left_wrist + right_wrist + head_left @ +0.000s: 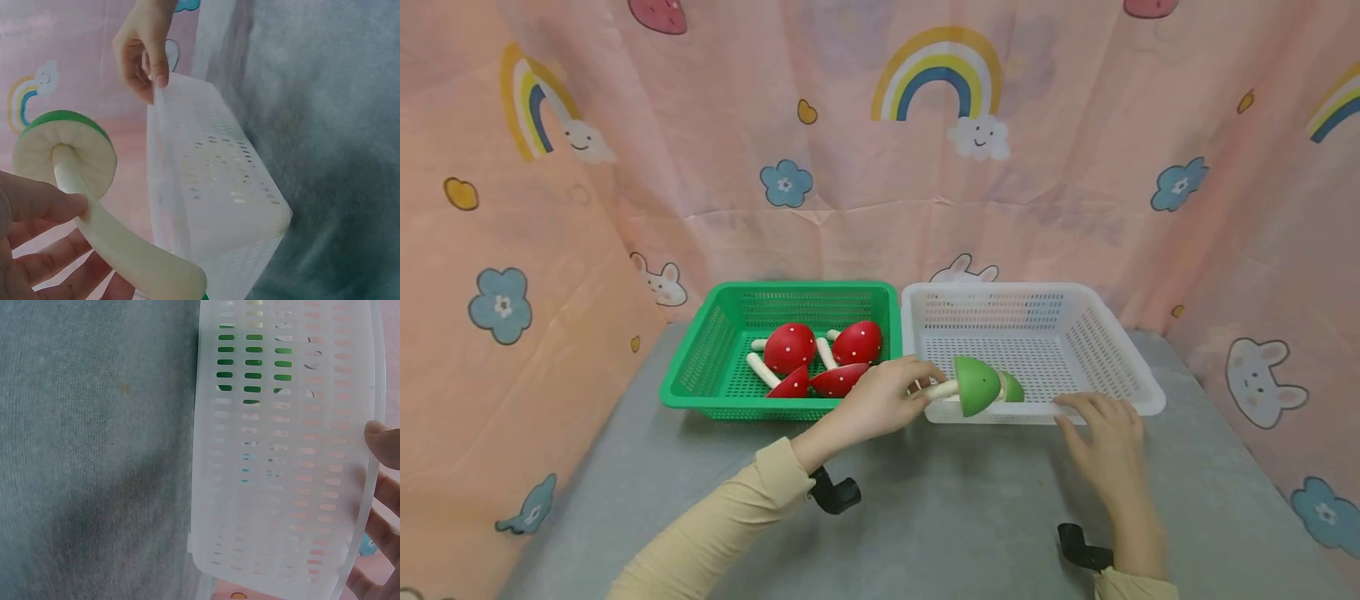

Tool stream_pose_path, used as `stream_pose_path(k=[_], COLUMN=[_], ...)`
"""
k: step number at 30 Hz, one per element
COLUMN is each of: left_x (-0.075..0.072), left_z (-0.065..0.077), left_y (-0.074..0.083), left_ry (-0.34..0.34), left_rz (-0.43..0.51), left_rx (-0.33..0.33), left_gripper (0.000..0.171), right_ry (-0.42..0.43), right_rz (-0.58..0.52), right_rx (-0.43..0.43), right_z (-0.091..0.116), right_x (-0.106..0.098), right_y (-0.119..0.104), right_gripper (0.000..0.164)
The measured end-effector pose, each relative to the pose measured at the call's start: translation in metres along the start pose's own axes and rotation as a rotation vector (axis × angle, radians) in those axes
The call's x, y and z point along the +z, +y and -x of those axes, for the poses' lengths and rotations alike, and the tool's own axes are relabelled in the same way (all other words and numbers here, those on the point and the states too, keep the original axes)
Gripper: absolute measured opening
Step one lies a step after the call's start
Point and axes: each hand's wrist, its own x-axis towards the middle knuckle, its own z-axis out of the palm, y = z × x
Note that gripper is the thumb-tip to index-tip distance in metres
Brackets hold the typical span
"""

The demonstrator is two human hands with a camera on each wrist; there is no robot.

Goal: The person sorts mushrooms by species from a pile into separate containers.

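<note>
A green-capped toy mushroom [976, 386] with a cream stem is held by its stem in my left hand [880, 398], over the front left of the white basket [1030, 414]. In the left wrist view, the thumb and fingers pinch the stem [131, 253], and the cap points away. A second green-capped mushroom [1013, 387] lies inside the white basket, partly hidden by the held one. My right hand [1105, 442] grips the basket's front rim, its thumb [380, 445] outside and its fingers over the inner side.
Beside the white basket on the left stands a green basket [775, 403] with several red, white-dotted toy mushrooms [792, 348]. Both baskets sit on a grey table [955, 508]. A pink patterned curtain [715, 175] encloses the back and sides.
</note>
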Motion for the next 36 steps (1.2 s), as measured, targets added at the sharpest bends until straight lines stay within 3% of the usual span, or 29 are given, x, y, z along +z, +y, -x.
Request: stream_pose_path(k=[10,19,30,36], left_x=[0.001,0.007,0.026,0.033], left_z=[-0.049,-0.092,-0.116,-0.125], left_y=[0.008,0.001,0.002,-0.001], left_ry=[-0.139,-0.209,-0.286,-0.372], left_rz=[0.024,-0.006,-0.122,-0.107], left_rx=[-0.032,-0.078,-0.168,-0.223], left_gripper=[0.023,0.024,0.028,0.031], right_ry=[-0.011,0.012,0.025,0.028], right_rz=[0.006,0.001,-0.014,-0.016], right_rx=[0.015,0.003,-0.025,-0.021], right_z=[0.001,0.001,0.001,0.000], right_x=[0.001,0.001,0.000,0.000], right_y=[0.000,0.003,0.003,0.003], right_gripper=[0.024,0.023,0.025,0.025])
